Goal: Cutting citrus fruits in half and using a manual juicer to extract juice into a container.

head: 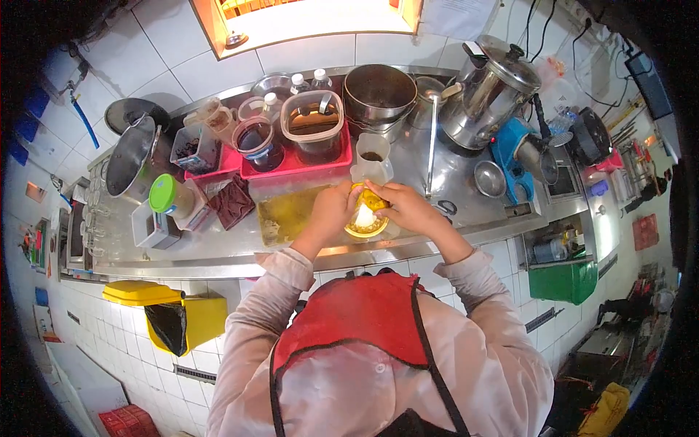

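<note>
Both of my hands meet above the steel counter. My left hand (334,208) and my right hand (408,207) grip a yellow piece of fruit (373,200) from either side, with the fingertips close together. Directly under it sits a yellow-rimmed citrus juicer (365,231) with a white cone (362,215); wet yellow pulp lies around the cone. Just beyond my fingers stands a translucent plastic jug (373,146) with dark contents. A wet yellowish cutting board (286,210) lies beside my left hand. Scissors (446,207) rest to the right of my right hand.
Behind the board, a pink tray (297,171) carries tubs of dark liquid. A large steel pot (380,90) and a lidded steel urn (486,93) stand at the back. A brown cloth (232,202) and a green-lidded container (170,195) are at left. The counter's front edge (306,265) runs before me.
</note>
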Tool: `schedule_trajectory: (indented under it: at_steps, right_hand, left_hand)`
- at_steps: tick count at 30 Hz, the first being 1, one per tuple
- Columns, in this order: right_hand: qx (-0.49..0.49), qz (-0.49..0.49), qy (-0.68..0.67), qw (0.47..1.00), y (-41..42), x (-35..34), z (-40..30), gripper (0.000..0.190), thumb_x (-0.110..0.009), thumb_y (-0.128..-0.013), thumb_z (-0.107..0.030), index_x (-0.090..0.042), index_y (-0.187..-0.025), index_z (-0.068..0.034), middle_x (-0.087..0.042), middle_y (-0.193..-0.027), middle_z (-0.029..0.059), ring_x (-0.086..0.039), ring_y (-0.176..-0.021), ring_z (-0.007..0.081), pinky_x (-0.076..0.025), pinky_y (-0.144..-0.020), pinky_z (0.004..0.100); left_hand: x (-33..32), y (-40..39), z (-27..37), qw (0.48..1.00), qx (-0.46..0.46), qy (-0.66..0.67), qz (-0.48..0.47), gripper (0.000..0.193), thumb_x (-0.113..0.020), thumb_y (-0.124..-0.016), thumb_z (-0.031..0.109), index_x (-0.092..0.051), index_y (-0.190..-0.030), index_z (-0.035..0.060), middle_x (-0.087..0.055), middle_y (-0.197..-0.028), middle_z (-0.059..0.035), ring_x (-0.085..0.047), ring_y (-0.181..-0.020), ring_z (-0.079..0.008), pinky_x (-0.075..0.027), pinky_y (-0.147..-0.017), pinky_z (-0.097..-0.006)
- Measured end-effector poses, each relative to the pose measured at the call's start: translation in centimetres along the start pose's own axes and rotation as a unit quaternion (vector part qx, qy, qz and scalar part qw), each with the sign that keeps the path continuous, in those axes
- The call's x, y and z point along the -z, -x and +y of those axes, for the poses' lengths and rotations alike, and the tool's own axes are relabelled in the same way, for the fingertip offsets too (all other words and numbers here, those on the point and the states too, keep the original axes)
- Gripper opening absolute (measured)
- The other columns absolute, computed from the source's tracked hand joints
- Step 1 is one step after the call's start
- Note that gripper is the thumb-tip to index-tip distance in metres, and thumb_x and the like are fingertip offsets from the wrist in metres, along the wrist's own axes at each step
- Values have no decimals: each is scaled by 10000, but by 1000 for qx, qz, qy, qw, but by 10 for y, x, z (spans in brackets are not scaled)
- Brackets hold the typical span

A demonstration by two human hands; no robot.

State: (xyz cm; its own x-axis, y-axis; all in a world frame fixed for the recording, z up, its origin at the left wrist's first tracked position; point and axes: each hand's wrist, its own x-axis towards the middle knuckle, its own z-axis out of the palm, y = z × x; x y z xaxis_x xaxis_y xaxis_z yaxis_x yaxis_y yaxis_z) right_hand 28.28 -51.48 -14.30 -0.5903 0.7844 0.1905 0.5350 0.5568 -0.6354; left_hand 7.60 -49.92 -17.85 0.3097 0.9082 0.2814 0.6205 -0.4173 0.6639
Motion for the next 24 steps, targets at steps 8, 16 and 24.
schedule_trajectory:
  at_steps: [8,16,24]
  right_hand:
    - [-34,147,-63,987,-2,-28,7,200,-654,-855,-191,-612,-928,-9,-620,-739,197,-619,-643,356,-474,-590,411]
    - [-107,214,24,971,-13,-46,10,260,-618,-891,-223,-589,-744,-11,-571,-643,174,-584,-593,349,-434,-529,415]
    - [-30,168,-77,982,-6,-17,2,289,-604,-894,-175,-633,-1134,-16,-615,-989,166,-606,-877,334,-483,-766,405]
  left_hand:
    - [1,10,16,999,10,-41,27,221,-523,-944,238,-566,-966,22,-578,-971,-219,-593,-826,-419,-470,-670,-488]
    - [14,16,10,995,-78,56,18,413,-632,-847,97,-517,-1236,23,-555,-1113,-209,-595,-930,-389,-491,-806,-429]
    - [10,4,4,997,-30,71,15,281,-701,-801,103,-596,-1041,0,-625,-919,-208,-616,-824,-371,-494,-711,-398]
